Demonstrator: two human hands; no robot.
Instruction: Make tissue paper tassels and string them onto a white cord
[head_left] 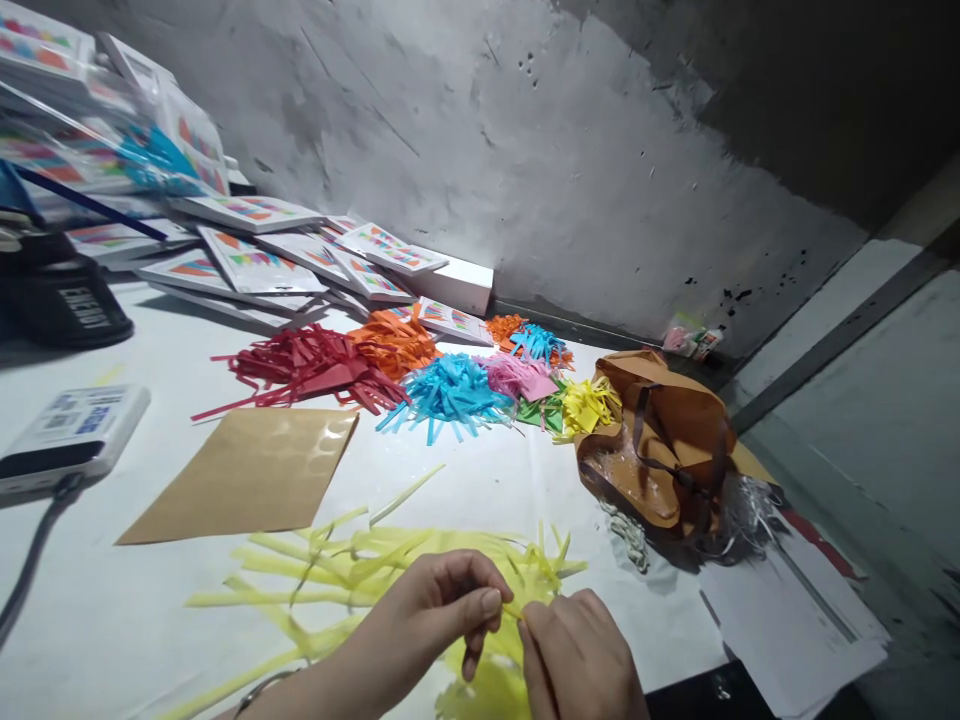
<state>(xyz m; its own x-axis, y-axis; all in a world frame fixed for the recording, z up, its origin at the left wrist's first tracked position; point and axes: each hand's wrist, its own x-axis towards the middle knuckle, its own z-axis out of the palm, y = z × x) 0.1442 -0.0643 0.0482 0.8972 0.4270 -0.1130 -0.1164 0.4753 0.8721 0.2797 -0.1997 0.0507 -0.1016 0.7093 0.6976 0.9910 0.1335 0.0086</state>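
Observation:
Between my two hands, at the front of the white table, a narrow twist of yellow tissue paper is pinched. My left hand (454, 605) holds it between thumb and forefinger, with the other fingers curled. Close beside it, my right hand (574, 650) grips the same yellow piece, its fingers bent and partly hidden by the back of the hand. Beneath and behind the hands spreads yellow fringed tissue paper (360, 560), its cut strips fanned out to the left. More yellow paper hangs below the hands.
Fringed tissue bundles in red (322, 365), orange (397, 342), blue (454, 390), pink (521, 375) and yellow (589, 405) lie across the back. A brown sheet (262, 470), a white device (71, 435), several packaged boxes (255, 262), a brown bag (675, 430) and white sheets (795, 620) surround the work.

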